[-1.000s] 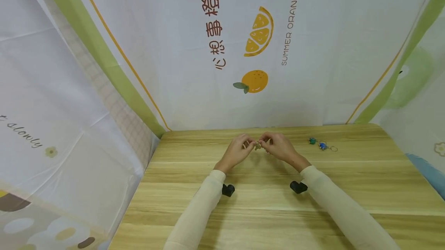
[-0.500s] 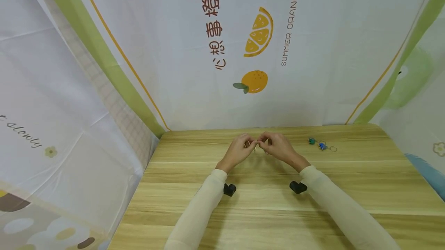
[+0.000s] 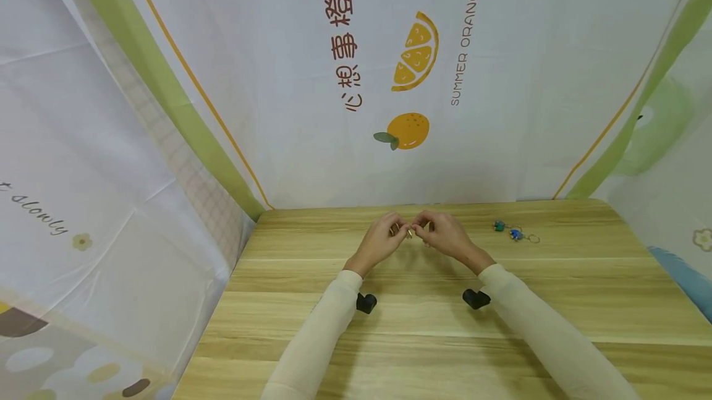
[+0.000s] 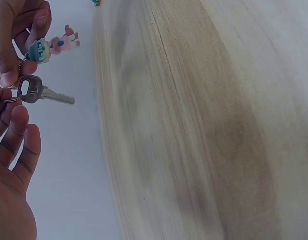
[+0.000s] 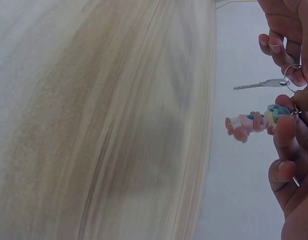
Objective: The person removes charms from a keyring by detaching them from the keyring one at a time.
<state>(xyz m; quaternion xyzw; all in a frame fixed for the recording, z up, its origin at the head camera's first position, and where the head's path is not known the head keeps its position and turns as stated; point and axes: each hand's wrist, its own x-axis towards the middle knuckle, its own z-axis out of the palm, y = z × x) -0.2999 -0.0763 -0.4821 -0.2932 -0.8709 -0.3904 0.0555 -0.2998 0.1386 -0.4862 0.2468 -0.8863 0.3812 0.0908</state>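
My left hand [image 3: 381, 242] and right hand [image 3: 449, 239] meet fingertip to fingertip low over the far part of the table. The left pinches a thin metal key ring [image 5: 291, 66]; a key [image 4: 34, 90] with a dark head hangs from it, blade pointing away from the fingers. Between right thumb and fingers is the short chain [image 5: 296, 111] of a keychain with a small doll figure [image 5: 254, 122], pink-bodied with a teal top. The figure dangles beside the key. Fingertips partly hide where ring and chain come together.
A green keychain [image 3: 499, 225] and a blue keychain [image 3: 517, 234], both with metal rings, lie on the wooden table [image 3: 411, 350] right of the hands. A white printed cloth [image 3: 300, 159] hangs behind the table's back edge. A black wrist mount [image 3: 476, 299] sits below each forearm.
The key between the fingertips has turned, showing its broad side, then a thin edge, then a shiny sliver. Both hands stay almost in place, the right fingertips shifting slightly. The keychains on the table are unmoved.
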